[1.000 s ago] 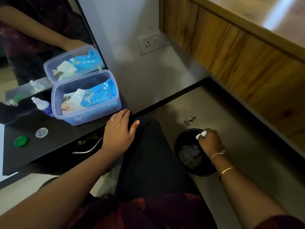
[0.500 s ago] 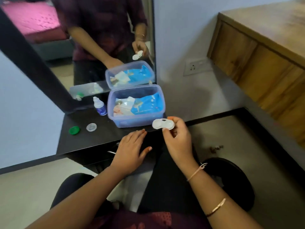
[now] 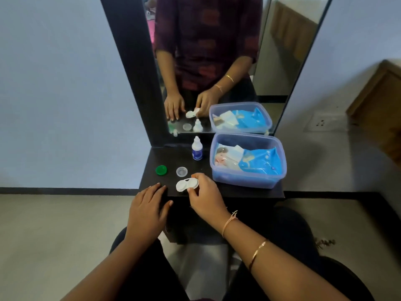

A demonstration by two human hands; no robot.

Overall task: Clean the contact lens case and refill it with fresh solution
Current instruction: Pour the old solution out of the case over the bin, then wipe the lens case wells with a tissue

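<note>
fingers [image 3: 192, 176] of the right hand [image 3: 206, 197] pinch the right well of the white lens case [image 3: 187, 185], holding it low over the dark surface [image 3: 238, 192], probably to steady it for refilling. the left hand [image 3: 145, 210] lies flat and released, holding nothing, on the surface edge. the green cap [image 3: 161, 170] and clear cap [image 3: 181, 171] lie apart from the case, leaving its wells open; the solution bottle [image 3: 197, 149] stands beside the blue tub [image 3: 247, 161]. half a second earlier the case was raised before the tub; it is now lower and further left.
</note>
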